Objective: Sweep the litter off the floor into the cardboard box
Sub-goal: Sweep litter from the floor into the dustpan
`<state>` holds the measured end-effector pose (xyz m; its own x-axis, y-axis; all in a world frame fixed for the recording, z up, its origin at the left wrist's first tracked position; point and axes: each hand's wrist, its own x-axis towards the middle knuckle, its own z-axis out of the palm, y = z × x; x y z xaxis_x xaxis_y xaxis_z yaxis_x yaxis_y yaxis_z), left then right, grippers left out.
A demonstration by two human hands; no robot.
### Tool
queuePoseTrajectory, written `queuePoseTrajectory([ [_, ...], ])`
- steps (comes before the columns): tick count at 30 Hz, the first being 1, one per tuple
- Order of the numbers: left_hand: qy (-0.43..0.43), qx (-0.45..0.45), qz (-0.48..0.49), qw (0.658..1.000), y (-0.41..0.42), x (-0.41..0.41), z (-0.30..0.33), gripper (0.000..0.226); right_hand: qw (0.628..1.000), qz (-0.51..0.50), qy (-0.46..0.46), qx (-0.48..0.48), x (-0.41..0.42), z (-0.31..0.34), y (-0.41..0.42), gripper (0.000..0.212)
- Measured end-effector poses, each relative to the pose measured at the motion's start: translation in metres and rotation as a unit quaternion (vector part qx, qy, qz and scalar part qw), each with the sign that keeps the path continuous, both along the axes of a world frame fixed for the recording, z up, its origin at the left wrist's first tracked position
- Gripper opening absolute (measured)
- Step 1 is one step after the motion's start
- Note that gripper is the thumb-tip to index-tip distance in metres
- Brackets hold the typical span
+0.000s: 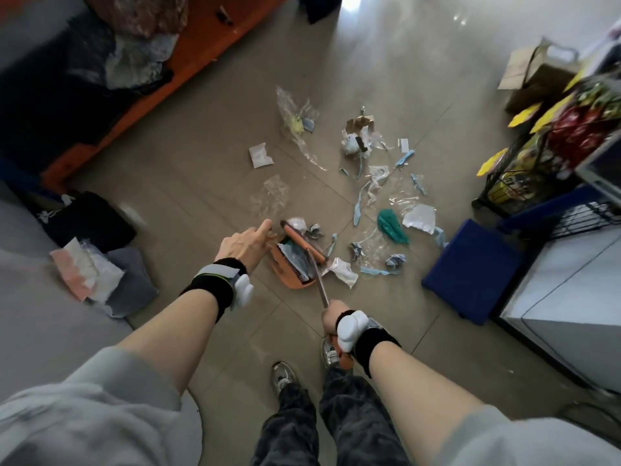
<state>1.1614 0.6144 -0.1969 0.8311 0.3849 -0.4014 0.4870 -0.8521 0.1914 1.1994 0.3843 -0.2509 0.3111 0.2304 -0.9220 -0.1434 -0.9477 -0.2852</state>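
Observation:
Litter (369, 183) is spread over the tiled floor ahead: clear plastic wraps, white paper scraps, blue strips and a green bag (391, 227). An orange dustpan (289, 267) stands on the floor in front of me with scraps in it. The orange broom head (304, 243) lies across the pan's mouth. My right hand (331, 322) grips the broom's metal handle (319, 284). My left hand (248, 243) holds the dustpan's orange handle end at the pan's left edge, index finger stretched out. The open cardboard box (537, 72) stands at the far right.
A blue box (470, 274) and a white cabinet (571, 297) line the right side, with a wire snack rack (544, 156) behind them. An orange wooden bench (201, 62) runs along the left. A black bag (87, 223) and packets (90, 274) lie at my left.

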Motion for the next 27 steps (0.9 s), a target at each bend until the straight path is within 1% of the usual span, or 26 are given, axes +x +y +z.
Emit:
queuePoseTrajectory([
  [1,-0.01,-0.001,0.006,1.0,0.001,-0.005,-0.001,0.028,0.999,0.053,-0.002,0.002,0.0,0.005,0.004,0.032],
  [2,-0.013,-0.009,0.016,1.0,0.001,-0.009,0.001,0.029,0.991,0.137,-0.001,0.002,-0.004,0.009,0.002,0.031],
  [3,-0.016,-0.01,0.015,1.0,0.001,-0.015,0.007,0.029,0.986,0.167,-0.015,-0.014,-0.01,0.016,0.001,0.03],
  [4,-0.019,-0.009,0.012,1.0,0.0,-0.02,0.011,0.03,0.987,0.155,-0.018,-0.024,-0.014,0.02,0.002,0.03],
  [5,-0.016,-0.007,0.017,1.0,0.001,-0.024,0.016,0.031,0.992,0.122,-0.028,-0.019,-0.017,0.021,0.002,0.032],
  [7,-0.019,-0.004,0.018,1.0,0.002,-0.032,0.025,0.031,0.986,0.143,-0.079,-0.033,-0.021,0.027,0.001,0.034],
  [9,-0.038,0.001,0.018,0.999,0.005,-0.044,0.039,0.029,0.986,0.117,-0.104,-0.053,-0.032,0.038,-0.004,0.035],
  [12,-0.085,0.001,0.022,0.996,0.008,-0.055,0.055,0.025,0.982,0.097,-0.156,-0.055,-0.05,0.054,-0.014,0.036],
  [14,-0.109,0.006,0.019,0.994,0.007,-0.06,0.065,0.024,0.98,0.085,-0.171,-0.056,-0.065,0.061,-0.022,0.043],
  [16,-0.136,0.008,0.005,0.991,0.007,-0.062,0.075,0.025,0.979,0.063,-0.185,-0.051,-0.08,0.067,-0.026,0.049],
  [22,-0.224,0.002,-0.041,0.974,-0.007,-0.071,0.113,0.03,0.968,-0.038,-0.245,-0.029,-0.123,0.088,-0.045,0.05],
  [25,-0.248,0.0,-0.08,0.966,-0.024,-0.077,0.133,0.031,0.958,-0.074,-0.277,-0.026,-0.143,0.102,-0.066,0.051],
  [27,-0.252,-0.003,-0.094,0.963,-0.036,-0.081,0.14,0.031,0.953,-0.091,-0.286,-0.036,-0.154,0.106,-0.08,0.057],
])
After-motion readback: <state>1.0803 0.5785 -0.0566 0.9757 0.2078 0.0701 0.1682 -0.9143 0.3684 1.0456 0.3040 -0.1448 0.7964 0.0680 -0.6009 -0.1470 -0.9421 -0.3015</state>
